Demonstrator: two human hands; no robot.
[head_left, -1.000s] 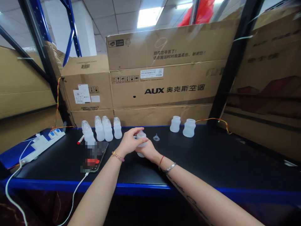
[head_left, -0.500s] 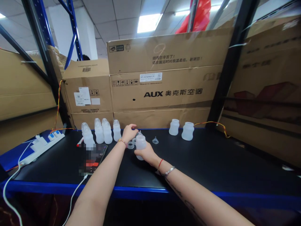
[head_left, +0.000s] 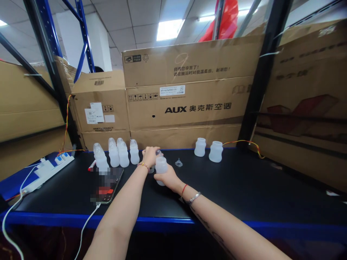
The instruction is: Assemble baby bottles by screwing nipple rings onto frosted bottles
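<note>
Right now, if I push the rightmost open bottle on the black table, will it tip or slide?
Probably slide: the open bottle looks squat, with a wide base. It seems empty and translucent, so likely light and easily shoved. Its thin-looking wall may flex if squeezed.

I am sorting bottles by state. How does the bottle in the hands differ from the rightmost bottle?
The held bottle has a teat fitted on top; the rightmost bottle is open-mouthed. The held bottle is gripped by the right hand, with the left hand at its top; the rightmost bottle stands untouched. Both are translucent white and upright.
</note>
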